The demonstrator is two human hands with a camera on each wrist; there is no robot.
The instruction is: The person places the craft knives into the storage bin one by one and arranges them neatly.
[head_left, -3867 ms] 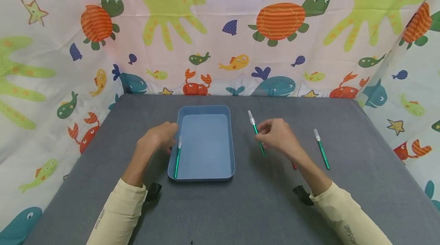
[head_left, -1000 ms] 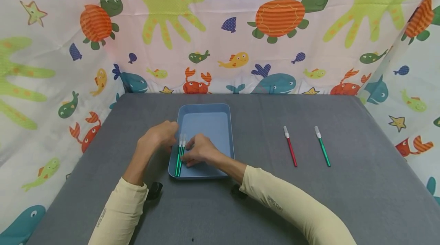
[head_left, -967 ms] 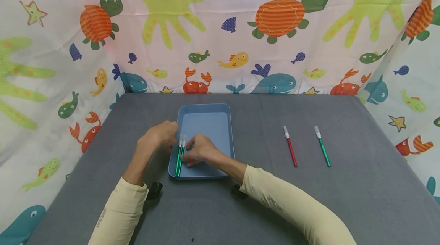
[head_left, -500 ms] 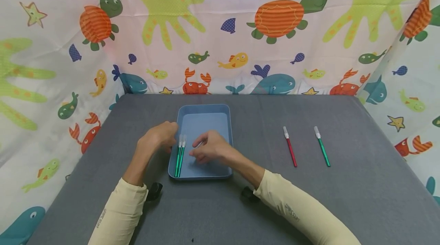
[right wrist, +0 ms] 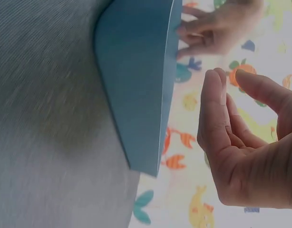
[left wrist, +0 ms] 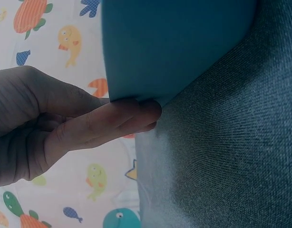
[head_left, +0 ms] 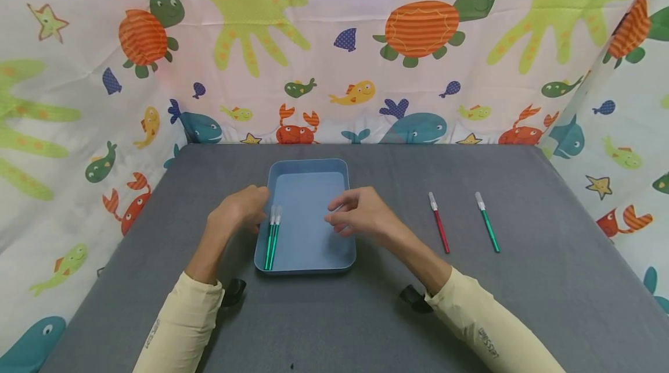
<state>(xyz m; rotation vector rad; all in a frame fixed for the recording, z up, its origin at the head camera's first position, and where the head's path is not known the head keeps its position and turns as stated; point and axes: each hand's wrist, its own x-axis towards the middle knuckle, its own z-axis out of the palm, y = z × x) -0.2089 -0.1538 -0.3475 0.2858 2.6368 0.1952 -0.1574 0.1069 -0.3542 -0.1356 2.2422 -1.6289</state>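
Right wrist: right hand (right wrist: 243, 164) apart from tray edge (right wrist: 162, 95).

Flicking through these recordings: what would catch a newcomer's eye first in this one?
Probably the bright sea-animal cloth hanging behind the grey table. Next, the blue tray, with two green pens along its left side, the left hand pinching its left edge and the right hand near its right. Further right lie a red pen and another green pen.
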